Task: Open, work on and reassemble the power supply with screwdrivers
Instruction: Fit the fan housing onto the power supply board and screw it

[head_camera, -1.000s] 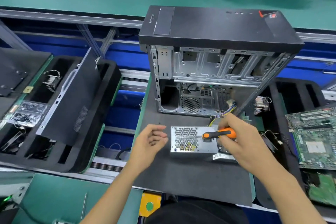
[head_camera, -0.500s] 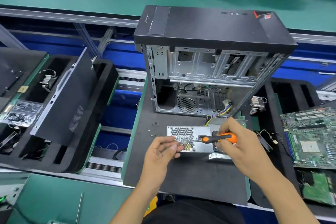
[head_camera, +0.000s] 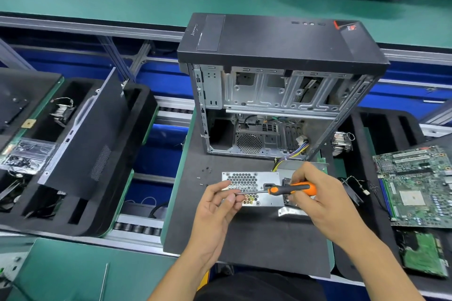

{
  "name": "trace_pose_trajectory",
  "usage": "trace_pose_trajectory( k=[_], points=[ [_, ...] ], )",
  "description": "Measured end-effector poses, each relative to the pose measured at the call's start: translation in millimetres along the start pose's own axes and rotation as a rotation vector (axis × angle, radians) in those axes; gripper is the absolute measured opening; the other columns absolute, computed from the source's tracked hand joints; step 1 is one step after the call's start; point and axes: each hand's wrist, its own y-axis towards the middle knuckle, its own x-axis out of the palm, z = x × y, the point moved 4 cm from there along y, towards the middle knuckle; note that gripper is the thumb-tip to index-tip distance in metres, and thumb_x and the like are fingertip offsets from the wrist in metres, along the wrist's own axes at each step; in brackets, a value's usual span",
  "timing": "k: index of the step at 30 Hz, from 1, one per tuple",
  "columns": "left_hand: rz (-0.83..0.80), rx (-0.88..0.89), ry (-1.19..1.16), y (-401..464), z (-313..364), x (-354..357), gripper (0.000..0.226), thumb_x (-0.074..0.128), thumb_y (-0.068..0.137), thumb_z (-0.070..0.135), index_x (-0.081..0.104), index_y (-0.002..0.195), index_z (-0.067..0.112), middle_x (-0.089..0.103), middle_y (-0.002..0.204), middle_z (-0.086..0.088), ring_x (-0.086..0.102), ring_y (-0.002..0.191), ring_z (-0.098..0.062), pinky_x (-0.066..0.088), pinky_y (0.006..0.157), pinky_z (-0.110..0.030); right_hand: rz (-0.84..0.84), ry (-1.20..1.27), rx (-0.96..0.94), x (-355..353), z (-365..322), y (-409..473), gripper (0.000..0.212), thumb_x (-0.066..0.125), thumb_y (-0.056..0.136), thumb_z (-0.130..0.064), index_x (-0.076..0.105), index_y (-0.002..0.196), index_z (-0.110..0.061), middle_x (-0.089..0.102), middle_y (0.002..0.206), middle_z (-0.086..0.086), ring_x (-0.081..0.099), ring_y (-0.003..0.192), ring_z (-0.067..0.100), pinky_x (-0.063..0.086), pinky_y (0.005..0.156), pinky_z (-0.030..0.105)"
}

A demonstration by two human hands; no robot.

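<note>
Presently, screwdriver [head_camera: 291,189] is gripped by right hand [head_camera: 318,199], its tip pinched by left hand [head_camera: 217,205] above power supply [head_camera: 252,188] lying on mat [head_camera: 269,239] before case [head_camera: 281,85]; tip is best seated squarely before turning.

The power supply [head_camera: 252,188] is a silver metal box lying flat on the black mat [head_camera: 269,239], just in front of the open computer case [head_camera: 274,95]. Its near face carries a honeycomb vent grille, and coloured wires (yellow and black among them) run from its far right corner into the case. The screwdriver [head_camera: 283,189], orange-and-black handled, lies level across it, shaft pointing left.
</note>
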Motion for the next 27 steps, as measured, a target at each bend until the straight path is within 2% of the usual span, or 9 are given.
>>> trace_pose_trajectory(
  k=[2, 5, 10, 13, 15, 17, 22, 25, 27],
  points=[
    [-0.006, -0.016, -0.007, 0, -1, 0, 0.028, 0.07, 0.089, 0.008, 0.074, 0.114, 0.018, 0.071, 0.109, -0.02, 0.07, 0.099, -0.022, 0.057, 0.087, -0.027, 0.001, 0.005, -0.004, 0, -1, -1, 0.017, 0.058, 0.074, -0.021, 0.048, 0.084, -0.03, 0.055, 0.071, -0.005, 0.049, 0.066, 0.019, 0.04, 0.057, 0.03],
    [-0.019, -0.037, 0.022, 1, -3, 0, 0.028, 0.069, 0.09, 0.01, 0.073, 0.116, 0.019, 0.071, 0.109, -0.019, 0.07, 0.098, -0.02, 0.057, 0.085, -0.025, -0.013, 0.003, -0.005, 2, -2, -2, 0.019, 0.059, 0.075, -0.018, 0.048, 0.083, -0.031, 0.054, 0.071, -0.005, 0.046, 0.065, 0.016, 0.036, 0.055, 0.025],
    [-0.072, 0.016, 0.271, 2, 2, -2, 0.034, 0.063, 0.099, 0.003, 0.073, 0.121, 0.027, 0.074, 0.106, -0.016, 0.071, 0.097, -0.022, 0.055, 0.085, -0.025, -0.03, -0.039, -0.014, -1, -3, -4, 0.027, 0.061, 0.077, -0.01, 0.048, 0.084, -0.032, 0.054, 0.075, -0.007, 0.046, 0.068, 0.015, 0.037, 0.056, 0.025],
    [-0.064, 0.026, 0.296, 4, 5, 3, 0.036, 0.059, 0.101, 0.002, 0.075, 0.119, 0.029, 0.075, 0.105, -0.015, 0.07, 0.095, -0.02, 0.055, 0.084, -0.024, 0.019, -0.002, -0.009, 1, -7, -4, 0.028, 0.062, 0.071, -0.012, 0.051, 0.082, -0.036, 0.058, 0.073, -0.009, 0.049, 0.066, 0.012, 0.037, 0.056, 0.02],
    [-0.063, 0.029, 0.299, 5, 4, 7, 0.035, 0.057, 0.103, 0.003, 0.075, 0.118, 0.029, 0.075, 0.106, -0.014, 0.07, 0.095, -0.019, 0.055, 0.084, -0.024, 0.083, 0.11, 0.043, 3, -5, -5, 0.028, 0.064, 0.068, -0.011, 0.054, 0.079, -0.036, 0.06, 0.067, -0.003, 0.05, 0.059, 0.015, 0.043, 0.058, 0.03],
    [-0.07, 0.034, 0.299, 7, 3, 12, 0.035, 0.056, 0.103, 0.004, 0.075, 0.118, 0.028, 0.075, 0.106, -0.014, 0.07, 0.095, -0.019, 0.055, 0.085, -0.024, 0.138, 0.22, 0.086, 3, -2, -5, 0.03, 0.066, 0.068, -0.006, 0.057, 0.077, -0.033, 0.06, 0.067, 0.006, 0.053, 0.061, 0.03, 0.046, 0.059, 0.043],
    [-0.099, 0.064, 0.327, 9, 3, 20, 0.033, 0.055, 0.104, 0.005, 0.075, 0.117, 0.027, 0.074, 0.106, -0.012, 0.069, 0.094, -0.019, 0.056, 0.088, -0.027, 0.228, 0.286, 0.063, -4, -3, -5, 0.017, 0.061, 0.06, -0.028, 0.062, 0.077, -0.031, 0.061, 0.07, 0.005, 0.054, 0.057, 0.03, 0.046, 0.052, 0.04],
    [-0.137, 0.043, 0.334, 12, 5, 24, 0.026, 0.054, 0.106, 0.025, 0.071, 0.126, 0.025, 0.073, 0.121, -0.01, 0.071, 0.109, -0.023, 0.056, 0.092, -0.029, 0.239, 0.294, 0.06, -7, 0, -1, 0.019, 0.062, 0.063, -0.018, 0.06, 0.076, -0.031, 0.059, 0.07, 0.005, 0.053, 0.057, 0.031, 0.048, 0.051, 0.042],
    [-0.145, 0.0, 0.323, 16, 6, 23, 0.041, 0.048, 0.103, 0.043, 0.064, 0.136, 0.024, 0.069, 0.132, -0.005, 0.068, 0.119, -0.023, 0.056, 0.096, -0.031, 0.246, 0.272, 0.046, -10, 2, 1, 0.025, 0.06, 0.065, -0.009, 0.058, 0.075, -0.032, 0.057, 0.069, 0.006, 0.05, 0.057, 0.029, 0.044, 0.051, 0.037]
  ],
)
